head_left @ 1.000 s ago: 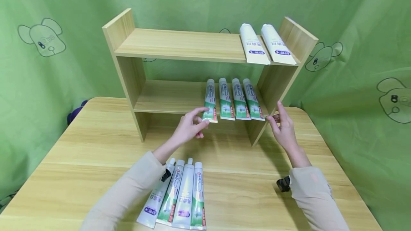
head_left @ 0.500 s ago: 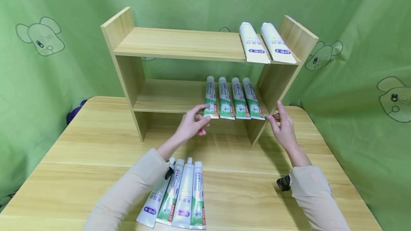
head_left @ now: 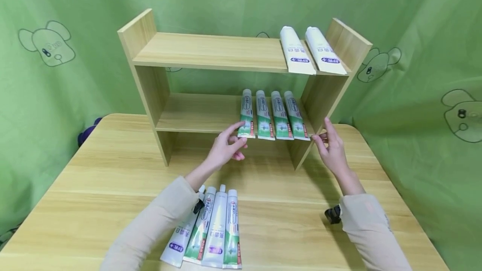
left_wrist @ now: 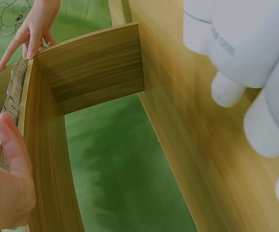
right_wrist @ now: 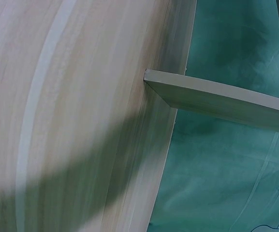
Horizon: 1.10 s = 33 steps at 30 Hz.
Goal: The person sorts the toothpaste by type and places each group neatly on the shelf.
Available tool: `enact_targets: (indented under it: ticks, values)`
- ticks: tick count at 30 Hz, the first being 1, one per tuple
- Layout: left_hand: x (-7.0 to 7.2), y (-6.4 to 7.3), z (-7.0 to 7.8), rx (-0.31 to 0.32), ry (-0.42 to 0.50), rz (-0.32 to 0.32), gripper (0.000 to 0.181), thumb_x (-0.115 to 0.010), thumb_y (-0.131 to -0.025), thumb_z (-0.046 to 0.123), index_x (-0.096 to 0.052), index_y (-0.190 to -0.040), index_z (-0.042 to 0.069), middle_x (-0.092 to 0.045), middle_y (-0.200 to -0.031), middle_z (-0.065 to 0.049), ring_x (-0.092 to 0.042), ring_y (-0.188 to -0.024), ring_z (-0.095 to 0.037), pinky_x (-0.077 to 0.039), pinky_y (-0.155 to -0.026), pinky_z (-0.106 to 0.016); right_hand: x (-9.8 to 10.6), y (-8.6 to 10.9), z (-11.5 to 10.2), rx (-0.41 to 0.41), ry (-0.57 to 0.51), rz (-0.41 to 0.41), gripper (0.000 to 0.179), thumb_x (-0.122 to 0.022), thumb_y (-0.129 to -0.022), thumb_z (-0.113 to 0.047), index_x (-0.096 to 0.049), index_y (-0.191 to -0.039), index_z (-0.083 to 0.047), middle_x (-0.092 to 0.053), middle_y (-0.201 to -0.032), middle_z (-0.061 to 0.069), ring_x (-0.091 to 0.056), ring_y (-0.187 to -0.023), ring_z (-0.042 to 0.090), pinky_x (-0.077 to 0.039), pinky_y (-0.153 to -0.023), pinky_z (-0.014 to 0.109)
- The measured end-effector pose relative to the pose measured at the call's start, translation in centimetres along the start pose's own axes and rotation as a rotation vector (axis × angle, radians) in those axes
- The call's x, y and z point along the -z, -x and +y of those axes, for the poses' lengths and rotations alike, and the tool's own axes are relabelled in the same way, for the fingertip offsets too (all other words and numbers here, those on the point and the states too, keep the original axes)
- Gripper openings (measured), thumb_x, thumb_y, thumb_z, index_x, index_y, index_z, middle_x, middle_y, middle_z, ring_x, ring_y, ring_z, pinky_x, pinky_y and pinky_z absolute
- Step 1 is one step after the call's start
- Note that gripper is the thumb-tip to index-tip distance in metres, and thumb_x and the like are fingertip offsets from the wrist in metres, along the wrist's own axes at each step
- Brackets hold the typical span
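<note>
A purple object (head_left: 88, 131) shows at the left, past the far edge of the counter (head_left: 94, 195). Farther right, four tubes (head_left: 216, 233) lie side by side on the counter, white-and-purple alternating with green-and-white; the left sleeve (head_left: 165, 208) covers part of the leftmost. Next comes the left hand (head_left: 225, 147), its grip pinching the near end of a green-and-white tube (head_left: 247, 108), index finger on the face, thumb at the flat end. That tube lies on the middle board (head_left: 199, 112) of the wooden shelf unit (head_left: 148, 95). Beside it, on the same board, lie three matching tubes (head_left: 280, 116). Two white tubes (head_left: 297, 51) lie on the top board (head_left: 211, 51), toward the right upright (head_left: 324, 95). Rightmost, the right hand (head_left: 333, 152) touches that upright's front edge, its grip spread.
</note>
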State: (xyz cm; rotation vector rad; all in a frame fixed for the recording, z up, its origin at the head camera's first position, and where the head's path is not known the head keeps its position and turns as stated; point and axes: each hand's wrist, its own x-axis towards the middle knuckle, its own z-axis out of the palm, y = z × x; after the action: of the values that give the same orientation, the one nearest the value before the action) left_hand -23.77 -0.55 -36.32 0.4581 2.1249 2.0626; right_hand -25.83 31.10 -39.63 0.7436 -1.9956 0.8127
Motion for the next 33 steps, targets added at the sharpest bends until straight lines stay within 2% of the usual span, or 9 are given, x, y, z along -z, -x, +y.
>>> enact_targets:
  ticks: [4,8,10,15,18,25,30,33]
  values:
    - [0.6,0.9,-0.4,-0.017,-0.03,-0.029,0.062,-0.057,-0.089,0.004,-0.032,-0.142,0.022,-0.064,-0.087,-0.018,-0.059,-0.051,-0.017,-0.06,-0.055,-0.037,0.0,0.1,0.0,-0.008,-0.006,0.003,0.058,-0.051,-0.092,-0.023,-0.027,-0.143,-0.011,-0.049,-0.11,0.032,-0.05,-0.073,0.005,-0.042,-0.071,-0.001]
    - [1.6,2.2,-0.6,-0.05,-0.06,-0.07,0.062,-0.057,-0.089,0.005,-0.031,-0.143,0.023,-0.064,-0.091,-0.02,-0.061,-0.054,-0.021,-0.058,-0.06,-0.05,0.0,0.2,0.1,-0.009,-0.009,0.012,0.058,-0.05,-0.092,-0.026,-0.027,-0.143,-0.009,-0.049,-0.111,0.033,-0.047,-0.076,-0.002,-0.041,-0.071,-0.002]
    - [2.1,3.0,-0.7,-0.061,-0.065,-0.097,0.062,-0.056,-0.09,0.005,-0.03,-0.143,0.021,-0.063,-0.093,-0.021,-0.061,-0.056,-0.026,-0.059,-0.06,-0.049,0.0,0.2,0.1,-0.005,-0.005,0.014,0.058,-0.049,-0.092,-0.027,-0.027,-0.142,-0.007,-0.05,-0.108,0.032,-0.047,-0.075,-0.001,-0.041,-0.071,-0.002]
    - [3.4,5.0,-0.9,-0.053,-0.09,-0.147,0.062,-0.056,-0.09,0.005,-0.028,-0.144,0.017,-0.063,-0.096,-0.022,-0.061,-0.062,-0.038,-0.06,-0.056,-0.034,-0.1,0.1,0.2,0.002,-0.002,0.011,0.058,-0.048,-0.092,-0.03,-0.028,-0.142,-0.007,-0.05,-0.106,0.031,-0.049,-0.072,0.005,-0.041,-0.071,-0.002]
    - [4.3,6.1,-1.2,-0.05,-0.111,-0.147,0.062,-0.056,-0.089,0.006,-0.028,-0.144,0.015,-0.063,-0.096,-0.022,-0.061,-0.063,-0.04,-0.06,-0.055,-0.033,-0.2,0.2,0.2,-0.002,-0.004,0.012,0.058,-0.048,-0.093,-0.03,-0.028,-0.142,-0.007,-0.05,-0.11,0.032,-0.049,-0.072,0.004,-0.041,-0.071,-0.002]
    - [6.7,8.2,-2.1,-0.006,-0.124,-0.12,0.062,-0.057,-0.09,0.007,-0.027,-0.144,0.012,-0.062,-0.095,-0.022,-0.062,-0.061,-0.035,-0.057,-0.06,-0.05,-0.2,0.3,-0.3,-0.031,-0.008,0.014,0.057,-0.053,-0.091,-0.016,-0.028,-0.141,-0.002,-0.046,-0.12,0.033,-0.046,-0.08,-0.005,-0.041,-0.074,-0.003]
    - [8.2,9.4,-2.8,0.026,-0.13,-0.102,0.062,-0.057,-0.09,0.008,-0.026,-0.144,0.011,-0.062,-0.095,-0.022,-0.062,-0.062,-0.034,-0.057,-0.062,-0.052,-0.3,0.1,-0.7,-0.036,-0.002,0.022,0.06,-0.058,-0.088,-0.005,-0.029,-0.14,-0.001,-0.046,-0.121,0.032,-0.048,-0.078,-0.003,-0.041,-0.075,-0.002]
    - [8.8,10.0,-3.2,0.043,-0.13,-0.099,0.063,-0.056,-0.089,0.007,-0.024,-0.144,0.009,-0.061,-0.095,-0.021,-0.062,-0.061,-0.028,-0.057,-0.062,-0.051,-0.3,0.1,-0.7,-0.031,0.0,0.025,0.06,-0.057,-0.088,-0.005,-0.029,-0.14,-0.001,-0.047,-0.121,0.032,-0.048,-0.077,0.0,-0.04,-0.075,-0.002]
